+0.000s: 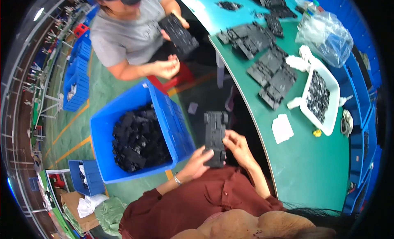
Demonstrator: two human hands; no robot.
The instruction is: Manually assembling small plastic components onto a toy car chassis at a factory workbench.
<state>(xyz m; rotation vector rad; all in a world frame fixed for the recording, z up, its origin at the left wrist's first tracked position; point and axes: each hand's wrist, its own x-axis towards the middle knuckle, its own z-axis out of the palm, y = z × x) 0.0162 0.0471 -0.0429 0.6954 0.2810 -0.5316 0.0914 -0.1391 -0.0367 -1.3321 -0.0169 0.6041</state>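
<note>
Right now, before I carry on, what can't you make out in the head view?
Head view: the underside of the long black plastic part, hidden by its own near face.
Head view: finger ends of the left hand, behind that part.
Head view: what lies deeper in the blue plastic bin, covered by jumbled black parts.
Head view: outlines of the tiny dark pieces in the white plastic tray, too small.

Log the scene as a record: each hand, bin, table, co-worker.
Left hand: holds the lower end of a black molded plastic part
Right hand: at that part's right edge; grip unclear
Blue bin: left of the hands, holding a heap of black parts
Green table: right of the hands, bearing black molded panels and a white tray of small dark pieces
Co-worker: gray shirt, holding another black molded part
</note>
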